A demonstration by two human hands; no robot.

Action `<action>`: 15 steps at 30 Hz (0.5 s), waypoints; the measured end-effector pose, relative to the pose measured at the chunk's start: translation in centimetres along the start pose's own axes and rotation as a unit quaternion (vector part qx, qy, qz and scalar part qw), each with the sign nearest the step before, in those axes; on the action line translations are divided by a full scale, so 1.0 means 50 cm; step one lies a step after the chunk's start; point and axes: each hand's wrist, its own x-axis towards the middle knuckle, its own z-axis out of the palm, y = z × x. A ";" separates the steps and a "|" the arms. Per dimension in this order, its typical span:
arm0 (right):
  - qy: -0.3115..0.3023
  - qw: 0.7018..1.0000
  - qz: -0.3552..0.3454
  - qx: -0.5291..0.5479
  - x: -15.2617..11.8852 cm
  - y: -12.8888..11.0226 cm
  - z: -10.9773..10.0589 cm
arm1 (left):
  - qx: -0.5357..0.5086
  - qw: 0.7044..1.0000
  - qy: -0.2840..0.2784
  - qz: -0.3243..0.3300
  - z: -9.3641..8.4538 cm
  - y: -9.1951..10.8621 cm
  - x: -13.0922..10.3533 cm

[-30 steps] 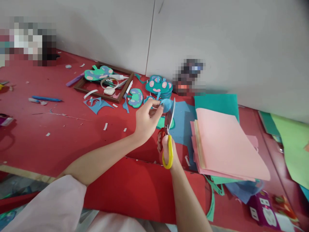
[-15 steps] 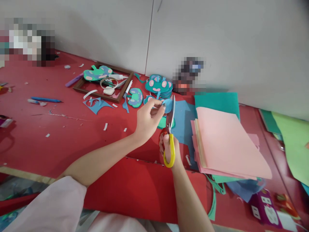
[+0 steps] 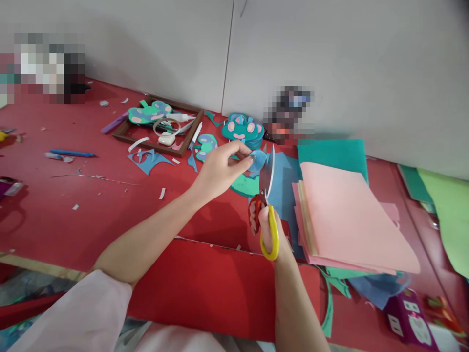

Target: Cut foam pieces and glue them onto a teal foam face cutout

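Note:
Between thumb and fingers, my left hand [image 3: 223, 165] pinches a small blue foam or paper piece [image 3: 258, 160]. My right hand [image 3: 273, 227] grips scissors [image 3: 270, 230] with a yellow and a red handle loop, blades pointing up and slightly parted. The blades stand just right of the blue piece; whether they touch it I cannot tell. Beneath, a green cut-out [image 3: 245, 185] lies on the table, partly behind my left hand. A blue sheet [image 3: 286, 176] lies behind the scissors. Beyond my hands sits a stack of teal cut-outs with pink spots [image 3: 242, 129].
A brown frame [image 3: 154, 144] at the back left holds a tape roll and pens. Pink sheets [image 3: 351, 215] are stacked on the right, near a purple box [image 3: 410, 318]. Blue scraps [image 3: 149, 161], a blue pen [image 3: 72, 153] and paper bits lie on the red table [image 3: 117, 215].
The scissors have moved slightly right, away from my left hand, and the blue piece has shifted a little. More of the green cut-out shows beneath.

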 end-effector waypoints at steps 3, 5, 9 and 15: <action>-0.011 1.000 -0.005 -0.003 -0.003 0.001 -0.001 | -0.014 1.000 -0.009 -0.011 0.004 0.001 -0.001; -0.008 1.000 -0.002 -0.006 -0.004 0.001 -0.002 | -0.026 0.999 -0.011 -0.019 0.004 0.003 -0.001; -0.010 1.000 0.002 -0.011 -0.005 -0.001 -0.002 | -0.033 0.999 -0.018 -0.023 0.004 0.004 0.000; 0.001 1.000 0.018 0.006 -0.004 -0.006 0.000 | -0.042 0.999 -0.023 -0.025 0.010 0.000 -0.003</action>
